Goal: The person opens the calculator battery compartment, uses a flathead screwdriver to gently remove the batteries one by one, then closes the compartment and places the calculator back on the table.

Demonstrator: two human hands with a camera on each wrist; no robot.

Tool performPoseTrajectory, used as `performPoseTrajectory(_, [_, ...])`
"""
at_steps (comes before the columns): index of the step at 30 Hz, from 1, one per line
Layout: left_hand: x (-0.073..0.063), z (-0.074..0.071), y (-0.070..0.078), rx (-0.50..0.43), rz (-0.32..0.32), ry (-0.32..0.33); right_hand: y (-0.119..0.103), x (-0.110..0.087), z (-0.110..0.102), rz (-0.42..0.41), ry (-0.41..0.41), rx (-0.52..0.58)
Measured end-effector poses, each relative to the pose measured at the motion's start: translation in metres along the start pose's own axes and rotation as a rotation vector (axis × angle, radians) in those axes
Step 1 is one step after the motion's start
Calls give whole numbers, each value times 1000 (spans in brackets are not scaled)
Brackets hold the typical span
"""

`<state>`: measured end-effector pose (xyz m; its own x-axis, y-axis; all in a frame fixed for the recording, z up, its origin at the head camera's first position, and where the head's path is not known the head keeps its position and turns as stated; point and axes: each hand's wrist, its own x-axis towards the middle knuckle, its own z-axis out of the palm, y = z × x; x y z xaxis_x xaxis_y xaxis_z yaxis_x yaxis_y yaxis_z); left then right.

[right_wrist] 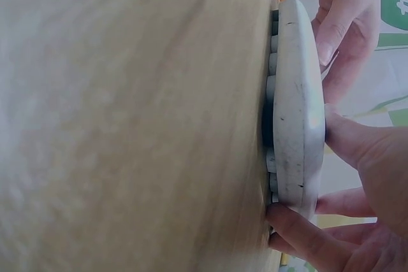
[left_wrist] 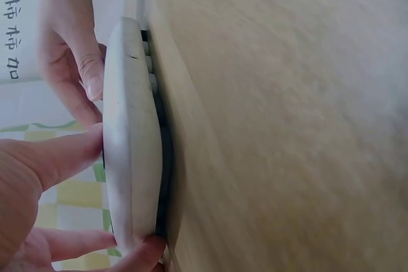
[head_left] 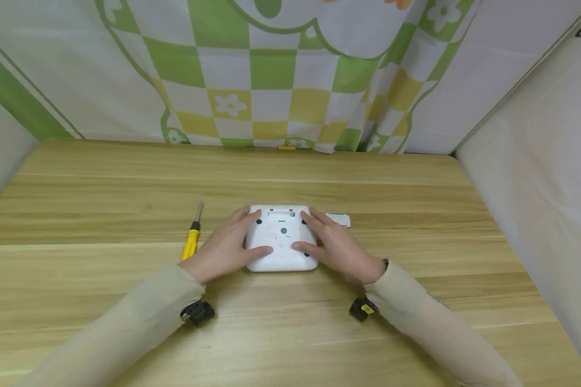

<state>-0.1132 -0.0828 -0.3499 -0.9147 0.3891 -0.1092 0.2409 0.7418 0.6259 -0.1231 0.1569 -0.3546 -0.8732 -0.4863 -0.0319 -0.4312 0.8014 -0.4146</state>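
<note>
A white calculator [head_left: 282, 258] lies face down on the table, its rows of keys [right_wrist: 273, 65] showing along the underside in the right wrist view. The small battery compartment [head_left: 281, 213] at its far edge is uncovered. On the left side my left hand [head_left: 225, 244] holds it, thumb on the back and fingers at the far left corner. My right hand [head_left: 339, 247] grips the opposite side likewise, with fingertips [right_wrist: 284, 218] curled round the far edge. A white battery cover [head_left: 340, 219] lies just beyond the right hand.
A yellow-handled screwdriver [head_left: 191, 242] lies left of the left hand, shaft pointing away. At the table's back edge, a small yellow object [head_left: 287, 147] sits beneath a green-and-white checked curtain [head_left: 271, 70]. White walls [head_left: 537, 134] flank the wooden table [head_left: 281, 333].
</note>
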Motion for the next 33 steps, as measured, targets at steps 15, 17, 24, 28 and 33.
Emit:
performPoseTrajectory(15, [-4, 5, 0, -41, -9, 18, 3, -1, -2, -4, -13, 41])
performPoseTrajectory(17, [-4, 6, 0, -48, -13, 19, 5, -1, -2, -16, -14, 60])
performPoseTrajectory(24, [-4, 6, 0, -61, -13, 25, 12, -2, -7, -75, 36, 125])
performPoseTrajectory(28, [-4, 6, -1, -58, -4, 38, 17, -3, -11, -104, 91, 143])
performPoseTrajectory(33, [-4, 5, 0, -63, -10, 43, 21, -5, -19, -92, 110, 96])
